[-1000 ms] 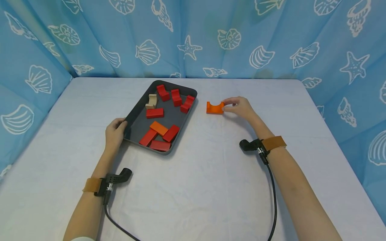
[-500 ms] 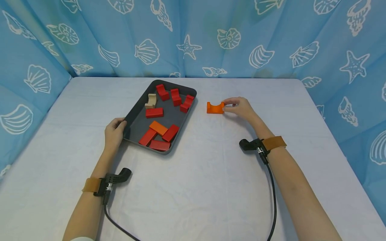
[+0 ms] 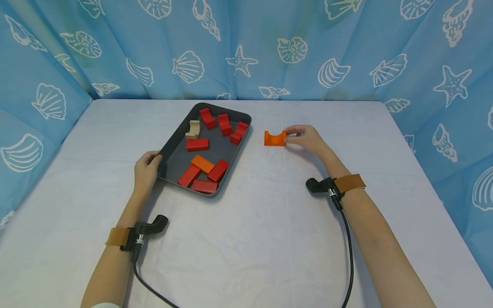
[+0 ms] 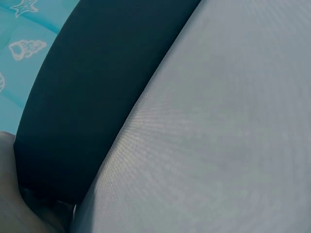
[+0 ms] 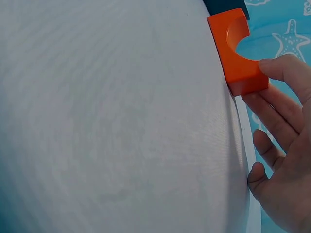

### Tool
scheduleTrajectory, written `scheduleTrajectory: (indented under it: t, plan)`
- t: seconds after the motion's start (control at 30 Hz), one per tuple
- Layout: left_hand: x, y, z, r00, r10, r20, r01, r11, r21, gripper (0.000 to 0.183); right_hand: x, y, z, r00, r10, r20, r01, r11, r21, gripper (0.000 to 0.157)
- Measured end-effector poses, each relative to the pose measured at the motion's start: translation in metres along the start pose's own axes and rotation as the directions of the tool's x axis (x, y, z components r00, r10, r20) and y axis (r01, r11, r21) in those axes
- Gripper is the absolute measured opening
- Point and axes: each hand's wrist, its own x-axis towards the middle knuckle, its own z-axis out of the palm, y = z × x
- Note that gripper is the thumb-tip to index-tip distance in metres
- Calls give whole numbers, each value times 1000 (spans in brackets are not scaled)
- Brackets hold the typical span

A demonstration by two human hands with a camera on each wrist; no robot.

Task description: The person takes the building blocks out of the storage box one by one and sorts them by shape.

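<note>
In the head view my left hand [image 3: 146, 171] grips the near left side of a dark grey tray [image 3: 175, 163], its thumb over the rim. The tray's dark outer wall [image 4: 97, 87] fills much of the left wrist view. My right hand [image 3: 306, 140] pinches one end of an orange arch-shaped block [image 3: 271, 140], right of the tray. This block stands with its curved cutout facing up. The right wrist view shows thumb and fingers on the block's end, the other fingers loosely bent below.
Inside the tray lie several red blocks [image 3: 197, 144], a beige block [image 3: 194, 128] with a curved cutout, and another orange block [image 3: 202, 164]. A white cloth covers the table [image 3: 254, 239]. Behind hangs a blue shell-patterned curtain [image 3: 262, 38]. Cables [image 3: 351, 256] run from both wrist cameras.
</note>
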Motion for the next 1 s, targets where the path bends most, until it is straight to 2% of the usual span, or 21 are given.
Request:
scheduleTrajectory:
  t: [0.67,0.83,1.0]
  plan:
    - [-1,0,-1,1000,2,2,-2,1000,-26,29,2,-2,-6,1000,6,16,-5,1000,-6,42]
    - [0,1,-1,1000,-2,3,2,1000,-30,29,5,2,-7,999,-32,-29,31,999,-29,42]
    - [0,0,-1,1000,1,7,-1,999,-39,29,21,26,-7,987,-98,-126,85,991,-104,42]
